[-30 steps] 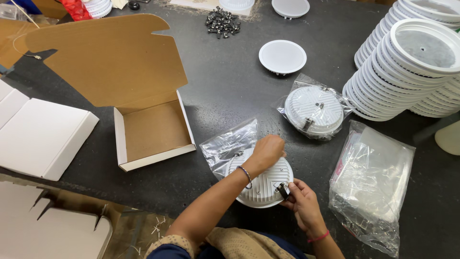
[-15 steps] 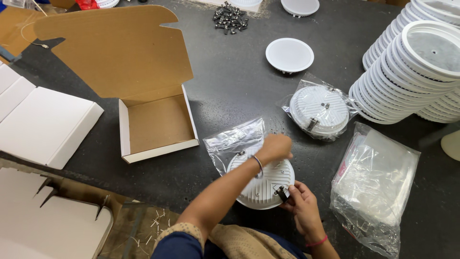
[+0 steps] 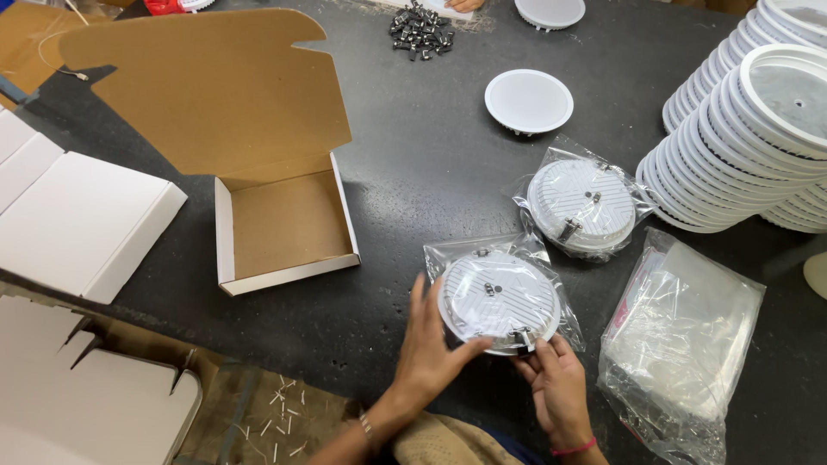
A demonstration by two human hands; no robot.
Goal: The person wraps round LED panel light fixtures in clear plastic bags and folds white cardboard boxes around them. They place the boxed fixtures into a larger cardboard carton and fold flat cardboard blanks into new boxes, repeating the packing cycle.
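A round white light fixture point(image 3: 498, 299) lies on a clear plastic bag point(image 3: 448, 256) at the near middle of the dark table. My left hand point(image 3: 433, 338) holds its left rim, fingers spread along the edge. At the fixture's near edge, my right hand point(image 3: 556, 377) pinches the small metal clip point(image 3: 523, 340). A second fixture, bagged point(image 3: 582, 205), lies just beyond it to the right. An open cardboard box point(image 3: 289, 226) with its lid raised stands to the left.
Stacks of white round frames point(image 3: 749, 138) fill the right side. A pile of clear bags point(image 3: 680, 336) lies at the near right. One white disc point(image 3: 529, 101) and a heap of dark clips point(image 3: 419, 31) lie farther back. Flat white boxes point(image 3: 77, 224) sit at the left.
My left hand has slid from the top of the fixture down to its left rim, uncovering the ribbed back. The view has shifted slightly.
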